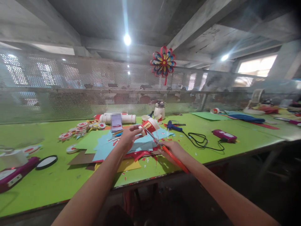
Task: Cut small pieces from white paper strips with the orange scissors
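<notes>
My left hand (pixel 130 137) grips a red and white paper cup (pixel 151 125), its fingers closed on the near side, and the cup is tilted over the table. In my right hand (pixel 173 150) are scissors (pixel 172 157) with orange handles. Their blades point up and left and reach the cup's side; whether they cut into it I cannot tell. Below both hands lie light blue paper sheets (pixel 131 146), with red and white scraps (pixel 147 160) strewn nearby. Just right of the cup rests a blue glue gun (pixel 174 126) on its side.
The green table (pixel 70 175) carries stacked paper discs (pixel 81 128) at left, a phone (pixel 116 122) against white cups (pixel 129 118), and a bottle (pixel 159 110) behind. A black cord (pixel 202 142) runs to a purple power strip (pixel 224 136). A mesh partition (pixel 94 100) lines the back.
</notes>
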### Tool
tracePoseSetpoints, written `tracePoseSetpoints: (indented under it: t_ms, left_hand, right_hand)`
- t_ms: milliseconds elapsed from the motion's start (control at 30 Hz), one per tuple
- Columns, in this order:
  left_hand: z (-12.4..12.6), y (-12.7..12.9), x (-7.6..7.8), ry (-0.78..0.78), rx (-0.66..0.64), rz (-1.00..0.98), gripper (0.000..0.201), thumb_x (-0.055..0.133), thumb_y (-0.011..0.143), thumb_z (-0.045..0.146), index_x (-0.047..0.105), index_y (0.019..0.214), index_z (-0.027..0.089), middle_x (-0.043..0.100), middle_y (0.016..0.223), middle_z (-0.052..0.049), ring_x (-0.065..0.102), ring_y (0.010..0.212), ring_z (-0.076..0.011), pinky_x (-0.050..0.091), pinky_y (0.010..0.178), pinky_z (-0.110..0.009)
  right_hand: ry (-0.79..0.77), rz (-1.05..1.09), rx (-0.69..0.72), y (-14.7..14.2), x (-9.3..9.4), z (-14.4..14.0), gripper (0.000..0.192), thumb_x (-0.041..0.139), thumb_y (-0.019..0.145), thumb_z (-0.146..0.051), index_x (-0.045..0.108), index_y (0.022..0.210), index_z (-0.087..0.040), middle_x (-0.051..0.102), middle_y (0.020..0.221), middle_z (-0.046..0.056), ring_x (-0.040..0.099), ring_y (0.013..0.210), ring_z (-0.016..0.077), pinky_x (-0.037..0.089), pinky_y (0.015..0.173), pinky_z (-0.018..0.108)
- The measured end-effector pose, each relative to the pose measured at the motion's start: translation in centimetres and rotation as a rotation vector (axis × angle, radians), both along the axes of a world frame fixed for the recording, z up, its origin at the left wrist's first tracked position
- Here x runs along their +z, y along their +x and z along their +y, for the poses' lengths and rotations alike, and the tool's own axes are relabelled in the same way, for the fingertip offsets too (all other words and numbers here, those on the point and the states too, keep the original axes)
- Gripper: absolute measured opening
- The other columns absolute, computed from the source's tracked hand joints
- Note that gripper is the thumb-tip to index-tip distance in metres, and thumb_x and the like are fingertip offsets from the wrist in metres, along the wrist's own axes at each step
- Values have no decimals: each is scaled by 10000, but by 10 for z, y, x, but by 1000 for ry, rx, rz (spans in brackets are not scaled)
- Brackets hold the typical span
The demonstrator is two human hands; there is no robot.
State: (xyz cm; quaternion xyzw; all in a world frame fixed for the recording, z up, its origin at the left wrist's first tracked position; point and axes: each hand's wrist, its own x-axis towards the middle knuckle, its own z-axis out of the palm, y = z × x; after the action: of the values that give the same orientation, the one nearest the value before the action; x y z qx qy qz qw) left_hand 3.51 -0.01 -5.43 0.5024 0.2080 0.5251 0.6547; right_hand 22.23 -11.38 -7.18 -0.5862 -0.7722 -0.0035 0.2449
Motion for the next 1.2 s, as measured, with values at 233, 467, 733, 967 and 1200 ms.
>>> tracePoseSetpoints:
  t_ms: [233, 467, 733, 967, 1200]
  left_hand:
    - [-2, 1, 1, 6, -3, -5, 315, 805, 554, 179, 672, 825, 89, 693, 854, -122, 646, 802, -233, 497, 776, -418]
    - [0, 2, 0, -15, -14, -31, 263, 785, 576, 140, 675, 811, 102, 696, 850, -89, 642, 821, -202, 492, 832, -387]
    - [4, -1, 0, -67, -113, -2, 227, 758, 628, 156, 667, 812, 59, 712, 858, -166, 675, 786, -252, 515, 809, -425]
    - [6, 2, -3, -54, -69, -49, 232, 784, 594, 140, 643, 770, 85, 707, 781, -120, 679, 728, -226, 530, 773, -422]
    - [5, 3, -3, -40, -56, -78, 253, 795, 577, 144, 651, 775, 83, 703, 801, -115, 676, 749, -230, 526, 762, -410]
  right_hand:
    - [10, 33, 23, -2, -4, -1, 179, 563, 906, -275, 628, 992, -132, 662, 936, 27, 648, 815, 182, 537, 723, 357]
    - [-7, 6, -15, -4, -2, -6, 175, 557, 910, -273, 623, 996, -135, 659, 932, 27, 647, 784, 168, 540, 705, 344]
    - [6, -13, -30, 1, -1, -7, 154, 609, 872, -238, 639, 985, -139, 663, 780, -6, 647, 702, 153, 534, 669, 326]
    - [-16, -39, -36, 3, -5, -3, 185, 562, 907, -280, 621, 1001, -133, 659, 908, 22, 646, 762, 163, 539, 684, 335]
    - [7, -30, -47, -1, -6, -8, 164, 559, 908, -276, 627, 969, -139, 657, 845, 11, 640, 728, 151, 535, 671, 323]
